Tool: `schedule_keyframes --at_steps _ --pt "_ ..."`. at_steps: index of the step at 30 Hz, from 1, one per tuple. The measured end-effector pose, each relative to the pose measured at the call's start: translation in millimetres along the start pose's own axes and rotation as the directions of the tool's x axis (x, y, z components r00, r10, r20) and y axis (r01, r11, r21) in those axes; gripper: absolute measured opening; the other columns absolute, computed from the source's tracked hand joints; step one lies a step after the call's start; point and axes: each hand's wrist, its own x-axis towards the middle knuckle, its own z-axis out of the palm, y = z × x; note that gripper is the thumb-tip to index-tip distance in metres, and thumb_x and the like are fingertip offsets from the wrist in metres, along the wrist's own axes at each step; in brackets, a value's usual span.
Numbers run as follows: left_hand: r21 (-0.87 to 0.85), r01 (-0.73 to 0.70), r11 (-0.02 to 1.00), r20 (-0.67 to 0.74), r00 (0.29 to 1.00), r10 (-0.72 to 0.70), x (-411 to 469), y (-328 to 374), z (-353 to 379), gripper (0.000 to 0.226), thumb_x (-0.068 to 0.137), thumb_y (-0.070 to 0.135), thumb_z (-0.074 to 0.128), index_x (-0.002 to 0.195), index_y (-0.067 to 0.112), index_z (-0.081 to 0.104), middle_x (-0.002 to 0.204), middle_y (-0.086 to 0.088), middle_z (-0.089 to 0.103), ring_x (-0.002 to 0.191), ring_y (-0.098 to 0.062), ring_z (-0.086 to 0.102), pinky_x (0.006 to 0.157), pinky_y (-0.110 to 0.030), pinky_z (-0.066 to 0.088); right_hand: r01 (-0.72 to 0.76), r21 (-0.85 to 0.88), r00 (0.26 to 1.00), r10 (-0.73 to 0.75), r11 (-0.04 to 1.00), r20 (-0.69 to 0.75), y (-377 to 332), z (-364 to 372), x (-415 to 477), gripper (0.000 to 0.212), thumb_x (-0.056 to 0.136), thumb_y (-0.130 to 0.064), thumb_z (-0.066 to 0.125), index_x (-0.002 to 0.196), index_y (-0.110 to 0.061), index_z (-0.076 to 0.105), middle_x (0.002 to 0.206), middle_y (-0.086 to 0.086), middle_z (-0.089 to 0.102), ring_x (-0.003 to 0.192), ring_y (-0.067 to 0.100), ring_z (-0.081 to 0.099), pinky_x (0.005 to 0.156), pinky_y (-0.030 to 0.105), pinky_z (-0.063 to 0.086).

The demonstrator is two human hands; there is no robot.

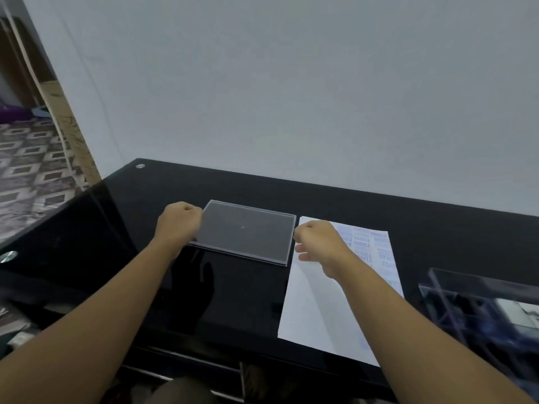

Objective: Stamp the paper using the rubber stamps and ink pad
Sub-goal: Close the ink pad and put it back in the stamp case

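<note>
- We see a glossy black glass table [239,290] spread beneath the left hand [179,221] and the right hand [318,243].
- A clear acrylic box [481,304] stands on it, well to the right of the right hand and nearer to us.
- One round metal stud [140,166] sits beyond the left hand, slightly to its left; we find another stud [8,256] far out to its left.
- A plain pale wall [291,83] rises beyond both hands.
- A patterned floor [29,176] shows far to the left of the left hand.

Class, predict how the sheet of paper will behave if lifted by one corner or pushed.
The paper looks a thin single sheet, so probably floppy and light. Lying flat on the glossy black desk, it would likely slide easily.
</note>
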Motion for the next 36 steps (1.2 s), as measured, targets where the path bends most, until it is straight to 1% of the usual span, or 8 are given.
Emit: schedule_keyframes --at_steps 13,18,20,21,25,28,31,36 --pt "0.046 0.079 0.996 0.101 0.991 -0.083 28.8 -20.0 15.3 0.024 0.086 0.021 0.054 0.088 0.003 0.07 0.09 -0.009 0.068 0.085 -0.027 0.062 0.071 -0.036 0.047 -0.061 0.029 0.997 0.062 0.998 -0.04 -12.1 34.3 14.1 0.005 0.079 -0.011 0.048 0.079 -0.012 0.044 0.073 0.006 0.036 0.073 0.023 0.035 0.067 0.036 0.041" --pt "-0.004 0.148 0.989 0.05 0.988 -0.147 28.8 -17.3 12.9 0.02 0.086 0.021 0.058 0.082 0.002 0.065 0.084 -0.008 0.064 0.076 -0.025 0.059 0.067 -0.035 0.046 -0.113 0.127 0.993 0.118 0.985 -0.027 -11.3 34.9 14.8 0.041 0.083 -0.011 0.052 0.121 0.005 0.056 0.091 0.007 0.042 0.083 0.022 0.038 0.087 0.046 0.055" --pt "-0.028 0.188 0.982 -0.009 0.982 -0.188 30.2 -18.3 8.8 0.019 0.084 0.018 0.06 0.082 0.0 0.064 0.084 -0.011 0.064 0.075 -0.028 0.061 0.064 -0.035 0.048 -0.104 0.182 0.994 0.109 0.978 -0.02 -13.4 35.0 10.3 0.032 0.082 -0.008 0.053 0.111 0.005 0.058 0.087 0.008 0.038 0.081 0.022 0.035 0.081 0.045 0.053" --pt "-0.034 0.203 0.979 -0.04 0.978 -0.205 29.9 -18.2 6.1 0.017 0.083 0.016 0.061 0.083 -0.001 0.064 0.085 -0.013 0.065 0.074 -0.029 0.061 0.063 -0.036 0.049 -0.081 0.202 0.996 0.087 0.976 -0.021 -15.0 35.2 6.8 0.018 0.08 -0.006 0.052 0.096 -0.001 0.059 0.083 0.008 0.035 0.078 0.022 0.033 0.106 0.051 0.037" --pt "-0.024 0.249 0.968 -0.139 0.958 -0.25 29.3 -15.8 -2.0 0.009 0.082 0.001 0.058 0.087 -0.006 0.06 0.091 -0.019 0.063 0.069 -0.028 0.056 0.052 -0.03 0.043 0.032 0.222 0.998 -0.018 0.975 -0.064 -13.1 31.8 5.9 0.016 0.072 0.003 0.043 0.064 -0.01 0.042 0.075 0.016 0.038 0.07 0.025 0.035 0.062 0.037 0.033" --pt "-0.102 0.301 0.948 -0.082 0.947 -0.31 24.8 -9.9 -9.8 0.016 0.075 -0.008 0.06 0.091 -0.009 0.062 0.088 -0.019 0.063 0.068 -0.029 0.058 0.055 -0.033 0.049 0.045 0.226 0.99 -0.013 0.973 -0.141 -10.7 20.8 6.1 0.017 0.077 0.011 0.046 0.078 0.009 0.063 0.075 0.02 0.053 0.068 0.022 0.049 0.059 0.033 0.039" --pt "-0.267 0.366 0.891 0.136 0.93 -0.342 14.2 2.3 -14.3 0.024 0.069 -0.019 0.057 0.09 -0.01 0.064 0.092 -0.023 0.065 0.074 -0.031 0.064 0.062 -0.037 0.055 0.029 0.245 0.98 0.021 0.969 -0.199 -7.8 0.8 4.1 0.039 0.08 0.011 0.05 0.049 -0.013 0.048 0.063 0.006 0.05 0.064 0.023 0.051 0.053 0.025 0.035" --pt "-0.391 0.337 0.856 0.288 0.929 -0.234 -28.5 41.5 0.8 0.014 0.073 -0.016 0.056 0.078 -0.005 0.06 0.082 -0.019 0.06 0.074 -0.025 0.055 0.064 -0.035 0.053 0.021 0.215 0.976 0.026 0.976 -0.215 0.8 -52.9 -10.9 0.031 0.085 0.014 0.039 0.068 -0.012 0.046 0.067 0.009 0.041 0.056 0.016 0.04 0.05 0.019 0.029"
